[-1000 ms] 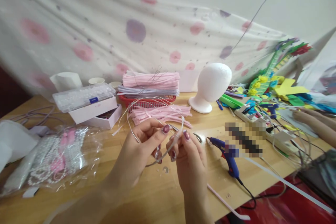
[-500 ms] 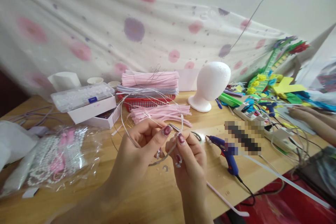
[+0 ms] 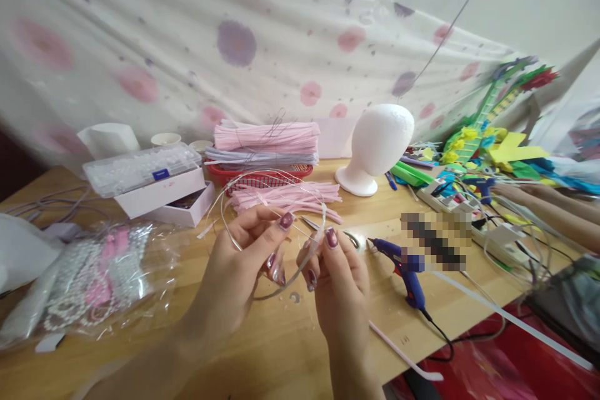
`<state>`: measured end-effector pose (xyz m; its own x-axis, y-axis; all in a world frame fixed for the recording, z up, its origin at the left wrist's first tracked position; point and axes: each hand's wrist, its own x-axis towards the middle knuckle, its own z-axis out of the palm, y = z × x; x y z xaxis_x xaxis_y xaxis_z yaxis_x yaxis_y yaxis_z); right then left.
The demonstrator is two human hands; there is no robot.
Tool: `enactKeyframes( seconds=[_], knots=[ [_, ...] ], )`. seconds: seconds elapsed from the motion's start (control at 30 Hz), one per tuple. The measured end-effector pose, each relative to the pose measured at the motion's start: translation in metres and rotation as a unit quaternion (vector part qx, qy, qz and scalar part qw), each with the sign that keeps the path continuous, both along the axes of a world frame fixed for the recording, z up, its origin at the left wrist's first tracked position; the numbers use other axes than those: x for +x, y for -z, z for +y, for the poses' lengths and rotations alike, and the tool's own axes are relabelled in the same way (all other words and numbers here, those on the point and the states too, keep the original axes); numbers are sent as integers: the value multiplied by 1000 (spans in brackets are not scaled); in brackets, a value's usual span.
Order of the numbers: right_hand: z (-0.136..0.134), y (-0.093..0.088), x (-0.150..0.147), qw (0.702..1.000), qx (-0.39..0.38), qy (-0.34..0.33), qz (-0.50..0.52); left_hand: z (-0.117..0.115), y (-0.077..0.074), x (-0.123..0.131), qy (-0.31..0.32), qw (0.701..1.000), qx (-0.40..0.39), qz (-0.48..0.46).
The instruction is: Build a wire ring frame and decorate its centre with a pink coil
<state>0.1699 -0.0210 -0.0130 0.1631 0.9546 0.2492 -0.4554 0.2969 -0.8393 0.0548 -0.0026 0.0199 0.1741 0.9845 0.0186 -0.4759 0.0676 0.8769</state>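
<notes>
Between my hands is a hoop of thin silvery wire (image 3: 289, 284), partly wrapped in pale ribbon or tape. My right hand (image 3: 338, 275) pinches the hoop's right side between thumb and fingers, where a whitish wrapped stretch shows. My left hand (image 3: 250, 250) lies across the left side, its thumb and forefinger closed on a thin wire strand that runs toward the right hand. Just beyond the fingers lies a bundle of pink strips (image 3: 290, 199). Scissors (image 3: 351, 240) lie partly hidden behind my right hand.
A blue glue gun (image 3: 398, 265) lies to the right, its cord trailing off the table edge. A white foam head (image 3: 380, 144) stands behind. Boxes (image 3: 150, 190) and a bag of pearl strings (image 3: 100, 281) are at left. A co-worker's arms (image 3: 557, 212) reach in from the right.
My left hand has drawn slightly to the left, widening the gap between my hands. My right hand still holds the hoop. The view has shifted slightly.
</notes>
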Motion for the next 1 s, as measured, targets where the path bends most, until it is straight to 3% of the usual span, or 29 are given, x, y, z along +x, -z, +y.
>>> enactKeyframes(
  seconds=[0.2,0.37,0.53,0.7,0.87,1.0],
  knots=[
    [-6,4,-1,999,-11,1,-52,-5,6,-2,-42,995,77,56],
    [-10,9,-1,994,3,44,-102,-12,0,0,-98,980,110,131],
    [-9,4,4,974,-5,74,-213,-18,-2,2,-156,954,162,196],
    [-13,-7,10,945,2,100,-312,-14,6,-4,-181,907,288,247],
    [-17,-15,9,957,-38,92,-273,-11,11,-9,-172,856,403,275],
    [-16,-19,7,966,-37,87,-239,-12,10,-9,-188,856,398,272]
  ],
)
